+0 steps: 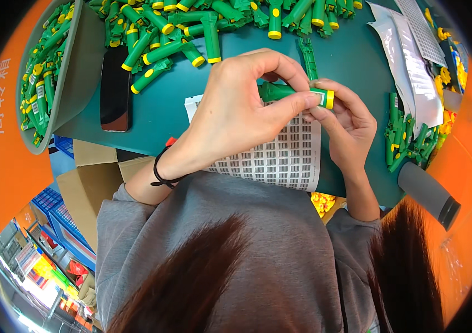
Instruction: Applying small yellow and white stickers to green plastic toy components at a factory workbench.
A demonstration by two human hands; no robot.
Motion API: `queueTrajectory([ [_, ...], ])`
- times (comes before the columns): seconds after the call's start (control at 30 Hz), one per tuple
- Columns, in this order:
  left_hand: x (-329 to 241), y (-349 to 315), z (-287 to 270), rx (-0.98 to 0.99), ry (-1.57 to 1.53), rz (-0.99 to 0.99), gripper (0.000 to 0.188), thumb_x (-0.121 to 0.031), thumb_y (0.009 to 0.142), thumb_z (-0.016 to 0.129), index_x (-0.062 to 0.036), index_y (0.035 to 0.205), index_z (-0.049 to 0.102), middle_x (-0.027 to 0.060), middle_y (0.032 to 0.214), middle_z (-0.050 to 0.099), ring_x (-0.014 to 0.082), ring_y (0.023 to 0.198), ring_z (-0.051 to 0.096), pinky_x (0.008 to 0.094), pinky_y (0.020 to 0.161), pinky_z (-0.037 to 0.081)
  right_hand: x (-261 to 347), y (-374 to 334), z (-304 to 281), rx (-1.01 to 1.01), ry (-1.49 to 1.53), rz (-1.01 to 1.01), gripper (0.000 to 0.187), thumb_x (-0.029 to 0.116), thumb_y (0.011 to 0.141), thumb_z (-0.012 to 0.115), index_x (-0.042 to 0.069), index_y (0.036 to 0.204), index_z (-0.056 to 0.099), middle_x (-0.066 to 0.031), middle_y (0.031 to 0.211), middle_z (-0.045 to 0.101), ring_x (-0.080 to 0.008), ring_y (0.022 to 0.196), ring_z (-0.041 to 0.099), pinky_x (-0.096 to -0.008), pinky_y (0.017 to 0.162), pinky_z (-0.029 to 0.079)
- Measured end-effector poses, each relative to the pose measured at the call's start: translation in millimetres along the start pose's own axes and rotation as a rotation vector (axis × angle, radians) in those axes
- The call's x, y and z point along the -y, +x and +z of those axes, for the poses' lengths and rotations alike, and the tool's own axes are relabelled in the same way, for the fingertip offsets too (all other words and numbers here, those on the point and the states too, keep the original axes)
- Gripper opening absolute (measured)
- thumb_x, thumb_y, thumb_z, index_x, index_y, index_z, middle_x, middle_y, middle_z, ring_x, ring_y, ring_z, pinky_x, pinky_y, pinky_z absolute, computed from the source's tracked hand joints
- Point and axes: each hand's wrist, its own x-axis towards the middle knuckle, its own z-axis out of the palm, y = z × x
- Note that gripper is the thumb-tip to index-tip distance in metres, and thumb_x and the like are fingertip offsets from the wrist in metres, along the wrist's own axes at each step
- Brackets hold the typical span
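Two hands: left hand (236, 108) and right hand (347, 125) both gripping green toy (294, 93)
Grey bin (78, 72), ten o'clock: full of green toys
Desk (352, 55): label sheet (280, 158) beneath hands

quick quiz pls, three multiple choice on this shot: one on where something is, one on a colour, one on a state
1. Where does the black phone lie?
A. on the sticker sheet
B. beside the grey bin
C. under the grey roll

2. What colour is the end cap of the held green toy?
A. yellow
B. red
C. white

3. How is the toy held?
A. left hand alone
B. lying untouched
C. by both hands

Answers: 1 B, the phone lies on the green table next to the grey bin. 2 A, the cap shows yellow. 3 C, left hand and right hand both grip it above the sticker sheet.
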Motion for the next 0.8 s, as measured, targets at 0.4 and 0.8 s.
queueTrajectory([
  [0.4, 0.3, -10.5, -13.2, -0.026, -0.273, -0.148, 0.019, -0.014, 0.09, 0.075, 0.0014, 0.099, 0.071, 0.0057, 0.098, 0.072, 0.0125, 0.094, 0.067, 0.0295, 0.089, 0.052, -9.4, 1.4, 4.9, -0.035, 0.136, 0.039, 0.038, -0.011, 0.088, 0.066, -0.01, 0.126, 0.059, -0.0182, 0.114, 0.066, -0.02, 0.098, 0.067, -0.0306, 0.082, 0.06],
  [0.8, 16.7, 0.7, 1.7, 0.038, -0.233, -0.167, 0.026, -0.023, 0.095, 0.07, -0.0019, 0.107, 0.062, 0.0044, 0.089, 0.07, 0.0087, 0.084, 0.065, 0.0253, 0.074, 0.053, -9.6, -1.0, 2.9, -0.048, 0.023, -0.008, 0.039, -0.011, 0.088, 0.067, -0.009, 0.126, 0.06, -0.0163, 0.124, 0.063, -0.0212, 0.106, 0.065, -0.0322, 0.094, 0.055],
])
